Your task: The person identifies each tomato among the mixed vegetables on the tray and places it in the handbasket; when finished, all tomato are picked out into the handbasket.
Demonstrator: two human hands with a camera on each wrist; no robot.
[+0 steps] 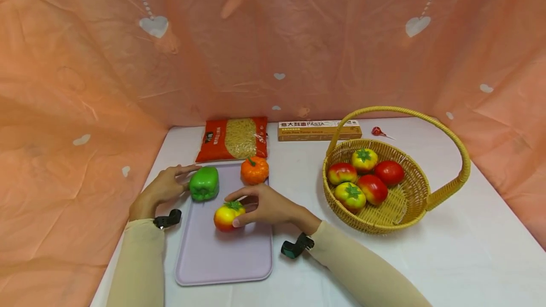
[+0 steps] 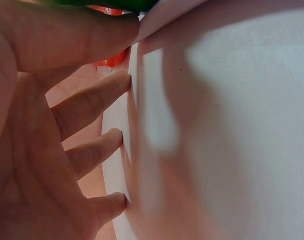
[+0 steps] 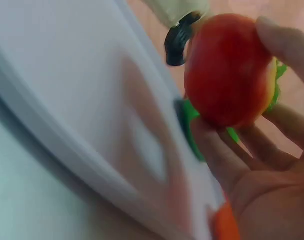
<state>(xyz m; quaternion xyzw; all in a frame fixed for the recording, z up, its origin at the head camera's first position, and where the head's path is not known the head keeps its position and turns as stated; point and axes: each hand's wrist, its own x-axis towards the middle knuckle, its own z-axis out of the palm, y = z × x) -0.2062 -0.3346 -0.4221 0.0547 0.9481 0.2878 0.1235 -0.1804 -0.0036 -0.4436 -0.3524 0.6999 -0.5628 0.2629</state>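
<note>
A red-and-yellow toy tomato [image 1: 229,216] with a green leafy top is pinched between the thumb and fingers of my right hand [image 1: 268,204]. In the right wrist view the tomato [image 3: 229,70] is held just above the lilac tray [image 1: 230,259]. A green bell pepper [image 1: 204,184] sits at the tray's upper left. Beside it lies my left hand [image 1: 164,186], its fingers extended; in the left wrist view the fingertips [image 2: 123,80] touch the white tabletop by the tray's edge. A small orange pumpkin [image 1: 254,170] sits in the tray's upper right corner.
A wicker basket [image 1: 420,219] with a tall handle stands to the right, with several red and yellow tomatoes inside. Along the back lie a red pasta bag [image 1: 232,139], a pasta box [image 1: 320,130] and a lollipop [image 1: 377,131]. Pink curtains [image 1: 273,51] hang behind.
</note>
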